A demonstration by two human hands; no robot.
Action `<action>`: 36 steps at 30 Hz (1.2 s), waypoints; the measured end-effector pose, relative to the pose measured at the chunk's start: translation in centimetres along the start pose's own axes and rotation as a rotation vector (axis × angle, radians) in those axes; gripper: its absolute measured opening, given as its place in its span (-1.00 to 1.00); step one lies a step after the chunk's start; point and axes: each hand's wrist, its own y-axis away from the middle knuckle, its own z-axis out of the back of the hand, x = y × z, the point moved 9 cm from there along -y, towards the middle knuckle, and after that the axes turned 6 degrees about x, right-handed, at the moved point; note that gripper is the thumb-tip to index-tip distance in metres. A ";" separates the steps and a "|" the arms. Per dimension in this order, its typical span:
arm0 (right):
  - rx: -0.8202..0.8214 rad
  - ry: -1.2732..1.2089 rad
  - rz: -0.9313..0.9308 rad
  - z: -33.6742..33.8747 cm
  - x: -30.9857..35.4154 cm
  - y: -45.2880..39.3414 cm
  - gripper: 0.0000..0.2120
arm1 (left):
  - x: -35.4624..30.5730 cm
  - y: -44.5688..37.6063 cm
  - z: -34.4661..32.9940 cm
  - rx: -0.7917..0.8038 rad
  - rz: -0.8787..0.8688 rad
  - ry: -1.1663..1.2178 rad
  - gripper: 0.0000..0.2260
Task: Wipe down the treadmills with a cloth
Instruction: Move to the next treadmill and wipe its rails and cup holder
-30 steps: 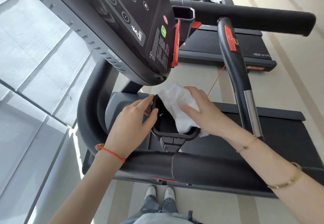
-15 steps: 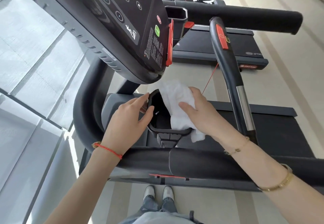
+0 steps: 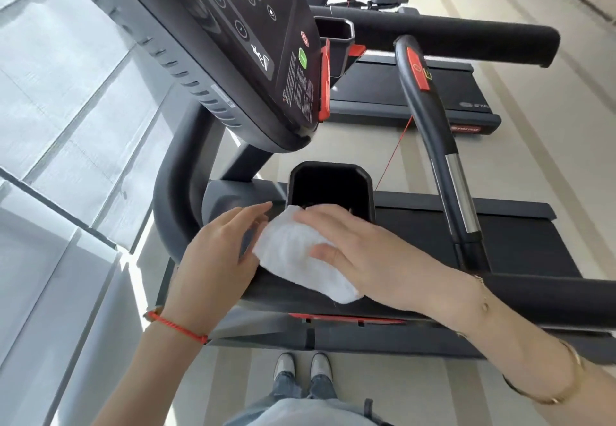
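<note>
From your head camera, you look down on the treadmill (image 3: 433,295). Its black cup holder (image 3: 330,189), a deep squarish pocket with rounded corners and a smooth plastic rim, sits just under the console's lower edge; what lies inside it is lost in shadow. Your right hand (image 3: 376,252) lies flat on the white cloth (image 3: 300,255), fingers straight and close together, thumb along its near side, pressing it onto the padded crossbar at the holder's near rim. The cloth looks soft, nubby terry, bunched into a thick pad, one end drooping over the bar's near edge. Your left hand (image 3: 216,259) hovers just beside the cloth's left edge, fingers loosely spread and holding nothing; whether the thumb touches the cloth, you cannot tell. The glossy dark console (image 3: 253,42) carries round buttons and a green one near its right edge. The curved right handrail (image 3: 430,105) has a red patch and a polished metal sleeve. A second treadmill (image 3: 416,89) stands beyond.
</note>
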 end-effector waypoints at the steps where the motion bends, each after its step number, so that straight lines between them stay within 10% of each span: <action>1: 0.000 0.027 -0.019 -0.1 -0.3 -0.4 -0.60 | 0.1 0.3 0.0 -0.006 -0.003 0.007 -0.62; 15: 0.042 0.225 -0.209 -0.9 -1.2 -2.4 -0.68 | -0.4 1.3 0.2 -0.036 -0.070 -0.060 -0.77; 28: -0.278 0.101 -0.157 -1.0 1.2 5.1 -0.56 | -1.7 1.5 0.2 -0.018 -0.177 0.022 -0.73; 36: -0.774 0.371 -0.225 -0.7 -0.6 9.4 -0.65 | -4.8 1.8 -1.6 -0.007 -0.220 0.102 -0.64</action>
